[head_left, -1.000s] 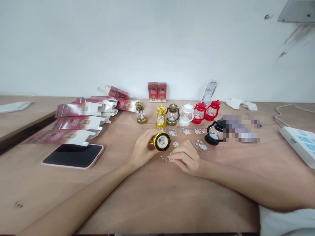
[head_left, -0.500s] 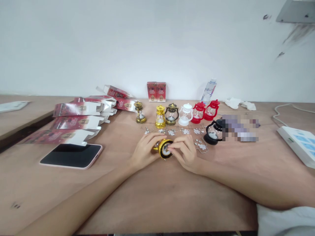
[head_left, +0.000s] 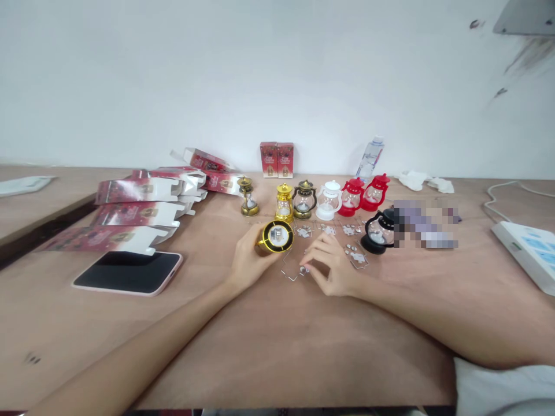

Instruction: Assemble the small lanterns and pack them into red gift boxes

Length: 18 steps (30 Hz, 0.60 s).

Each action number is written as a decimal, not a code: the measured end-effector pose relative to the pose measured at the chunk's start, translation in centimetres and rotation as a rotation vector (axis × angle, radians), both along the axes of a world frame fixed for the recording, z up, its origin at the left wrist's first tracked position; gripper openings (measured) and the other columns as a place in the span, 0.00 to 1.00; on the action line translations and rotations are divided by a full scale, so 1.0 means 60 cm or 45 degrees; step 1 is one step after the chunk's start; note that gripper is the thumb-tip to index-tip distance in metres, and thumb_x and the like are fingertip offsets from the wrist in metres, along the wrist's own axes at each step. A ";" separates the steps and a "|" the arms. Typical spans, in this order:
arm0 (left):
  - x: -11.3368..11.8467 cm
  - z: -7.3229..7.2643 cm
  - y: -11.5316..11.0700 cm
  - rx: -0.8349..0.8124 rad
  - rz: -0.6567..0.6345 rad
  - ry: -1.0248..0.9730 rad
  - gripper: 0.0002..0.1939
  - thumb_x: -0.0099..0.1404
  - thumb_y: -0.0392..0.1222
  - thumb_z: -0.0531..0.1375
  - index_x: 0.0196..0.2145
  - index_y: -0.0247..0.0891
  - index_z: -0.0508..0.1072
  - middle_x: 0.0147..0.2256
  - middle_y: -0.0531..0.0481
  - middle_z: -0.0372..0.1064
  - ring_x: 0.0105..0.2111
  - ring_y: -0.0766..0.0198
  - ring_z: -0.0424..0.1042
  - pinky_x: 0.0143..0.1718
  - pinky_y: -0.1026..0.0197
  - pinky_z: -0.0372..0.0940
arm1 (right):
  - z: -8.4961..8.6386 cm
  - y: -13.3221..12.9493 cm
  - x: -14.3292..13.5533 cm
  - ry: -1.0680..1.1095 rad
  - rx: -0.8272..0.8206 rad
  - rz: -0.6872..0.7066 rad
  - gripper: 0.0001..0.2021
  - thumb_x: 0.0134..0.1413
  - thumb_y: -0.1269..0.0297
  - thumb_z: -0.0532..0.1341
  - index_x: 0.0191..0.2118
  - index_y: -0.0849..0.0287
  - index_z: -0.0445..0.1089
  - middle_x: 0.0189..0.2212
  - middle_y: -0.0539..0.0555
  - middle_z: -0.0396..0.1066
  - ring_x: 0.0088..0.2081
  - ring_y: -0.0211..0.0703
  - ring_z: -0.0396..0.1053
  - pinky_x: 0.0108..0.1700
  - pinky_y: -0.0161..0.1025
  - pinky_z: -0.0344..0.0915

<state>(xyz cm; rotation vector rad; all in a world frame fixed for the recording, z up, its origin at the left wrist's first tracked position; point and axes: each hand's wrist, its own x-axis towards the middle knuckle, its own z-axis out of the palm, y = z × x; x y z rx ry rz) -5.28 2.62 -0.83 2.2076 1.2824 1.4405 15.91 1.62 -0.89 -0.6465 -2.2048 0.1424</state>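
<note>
Above table (head_left: 269, 358), left hand (head_left: 247, 257) is clasping lantern (head_left: 274, 237); right hand (head_left: 329, 267) (pinch unclear) is withdrawing toward four o'clock, baring base (head_left: 280, 237).

Words Too Fuzzy to Read

The two red boxes standing by the wall (head_left: 269, 160) have white writing on the front, but it is too small and blurry to read. The bottle (head_left: 370, 157) has marks you can't make out either.
</note>
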 end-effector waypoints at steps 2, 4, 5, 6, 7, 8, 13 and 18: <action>0.000 -0.001 0.001 0.002 0.002 -0.009 0.20 0.54 0.41 0.66 0.45 0.38 0.68 0.42 0.48 0.72 0.41 0.58 0.72 0.43 0.58 0.68 | -0.002 0.003 0.002 -0.121 -0.026 -0.001 0.06 0.46 0.75 0.59 0.31 0.58 0.71 0.28 0.54 0.70 0.35 0.47 0.60 0.37 0.44 0.58; 0.000 -0.002 0.000 -0.007 0.000 0.004 0.20 0.54 0.41 0.66 0.44 0.38 0.68 0.42 0.48 0.72 0.41 0.59 0.72 0.42 0.58 0.68 | -0.006 0.005 0.001 -0.220 -0.054 -0.001 0.07 0.45 0.75 0.60 0.31 0.59 0.72 0.30 0.55 0.71 0.36 0.47 0.61 0.38 0.44 0.58; 0.000 -0.002 0.000 -0.012 0.001 0.013 0.20 0.54 0.41 0.66 0.44 0.38 0.68 0.42 0.48 0.72 0.41 0.59 0.72 0.43 0.57 0.68 | -0.008 0.006 0.000 -0.252 -0.068 -0.007 0.07 0.45 0.76 0.60 0.31 0.59 0.72 0.30 0.55 0.71 0.36 0.47 0.61 0.39 0.44 0.58; 0.000 -0.002 0.000 -0.014 0.001 0.021 0.20 0.54 0.40 0.66 0.44 0.39 0.68 0.42 0.48 0.72 0.41 0.59 0.72 0.43 0.57 0.68 | -0.011 0.007 -0.001 -0.273 -0.081 -0.015 0.07 0.45 0.76 0.60 0.31 0.59 0.72 0.30 0.54 0.71 0.36 0.46 0.62 0.39 0.44 0.58; -0.001 -0.001 -0.001 -0.012 -0.001 0.027 0.20 0.54 0.40 0.66 0.44 0.39 0.68 0.42 0.48 0.72 0.41 0.58 0.72 0.43 0.57 0.68 | -0.013 0.008 -0.002 -0.281 -0.089 -0.027 0.07 0.46 0.77 0.60 0.31 0.59 0.72 0.30 0.54 0.71 0.35 0.45 0.63 0.40 0.44 0.58; -0.001 -0.001 -0.001 -0.007 -0.004 0.033 0.20 0.54 0.40 0.66 0.44 0.39 0.68 0.42 0.48 0.72 0.41 0.58 0.72 0.43 0.57 0.68 | -0.015 0.009 -0.003 -0.277 -0.090 -0.037 0.07 0.47 0.77 0.59 0.30 0.59 0.72 0.29 0.54 0.71 0.34 0.44 0.63 0.40 0.44 0.58; 0.000 0.002 -0.002 0.019 -0.024 0.046 0.20 0.55 0.39 0.66 0.44 0.39 0.67 0.41 0.49 0.72 0.40 0.60 0.72 0.41 0.60 0.68 | -0.019 0.013 -0.005 -0.253 -0.056 -0.015 0.07 0.54 0.76 0.57 0.30 0.60 0.70 0.28 0.53 0.70 0.33 0.42 0.64 0.42 0.43 0.60; -0.001 0.001 -0.001 0.030 -0.052 0.045 0.20 0.54 0.38 0.67 0.44 0.38 0.67 0.42 0.49 0.72 0.41 0.60 0.72 0.42 0.60 0.68 | -0.020 0.013 -0.007 -0.267 0.009 0.096 0.07 0.59 0.74 0.55 0.33 0.61 0.69 0.31 0.55 0.70 0.35 0.43 0.63 0.40 0.41 0.61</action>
